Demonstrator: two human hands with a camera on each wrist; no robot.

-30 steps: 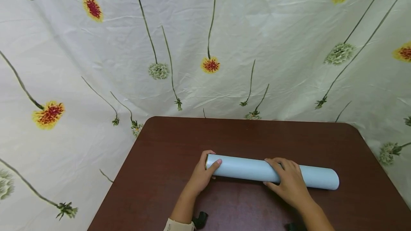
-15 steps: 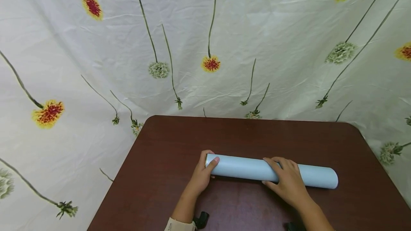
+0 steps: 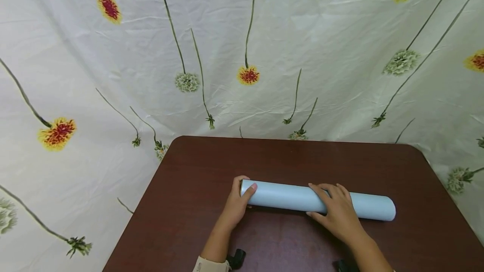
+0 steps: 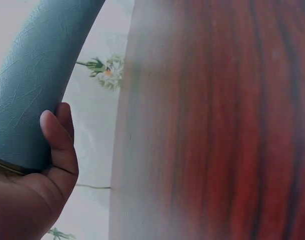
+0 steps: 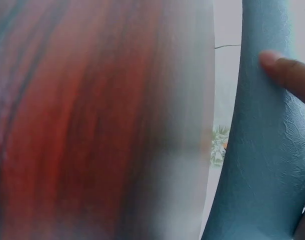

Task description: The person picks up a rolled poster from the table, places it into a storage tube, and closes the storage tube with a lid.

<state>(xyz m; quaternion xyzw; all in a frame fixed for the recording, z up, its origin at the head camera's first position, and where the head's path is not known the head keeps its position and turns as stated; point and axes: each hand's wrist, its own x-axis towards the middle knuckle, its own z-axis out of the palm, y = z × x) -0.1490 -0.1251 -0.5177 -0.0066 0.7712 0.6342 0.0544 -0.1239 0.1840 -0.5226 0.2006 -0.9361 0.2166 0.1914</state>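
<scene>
A long light blue tube with a finely creased, textured surface lies crosswise over the brown table. My left hand grips its left end, thumb on the near upper side and fingers round the far side. That end has a thin dark gold rim, seen in the left wrist view, where the left hand curls against the tube. Right of the middle, my right hand holds the tube from above, fingers over the top and thumb at the near side. In the right wrist view one finger presses on the tube.
Behind the table hangs a white cloth printed with flowers and stems. The table's far edge has rounded corners. A black device sits at the left wrist, and another dark one shows by the right wrist.
The tube and both hands have shifted slightly to the left and a little farther from me. Both hands keep their hold.
</scene>
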